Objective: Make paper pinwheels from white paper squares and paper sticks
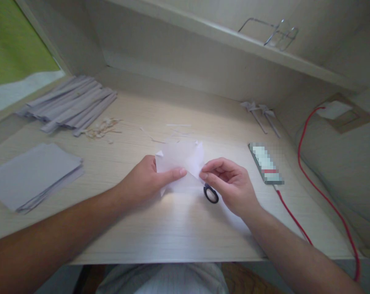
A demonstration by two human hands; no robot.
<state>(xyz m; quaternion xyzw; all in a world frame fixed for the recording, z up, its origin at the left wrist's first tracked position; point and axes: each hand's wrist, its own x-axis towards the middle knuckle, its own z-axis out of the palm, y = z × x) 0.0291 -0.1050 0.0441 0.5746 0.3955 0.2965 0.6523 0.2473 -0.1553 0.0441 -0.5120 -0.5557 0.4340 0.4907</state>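
A white sheet of paper with cut, bent corners is held above the desk between my two hands. My left hand is closed on its left side, the thumb lying across the top and the fingers hidden behind. With thumb and forefinger together, my right hand pinches the paper's right edge. Below that hand, the black handle ring of what looks like scissors shows on the desk; the remainder is covered. Thin paper strips lie just beyond the paper.
At the left are a stack of paper sheets, a pile of rolled paper sticks and small yellowish scraps. Two paper pinwheels lie at the back right. A phone with a red cable is nearer. A shelf overhangs the back.
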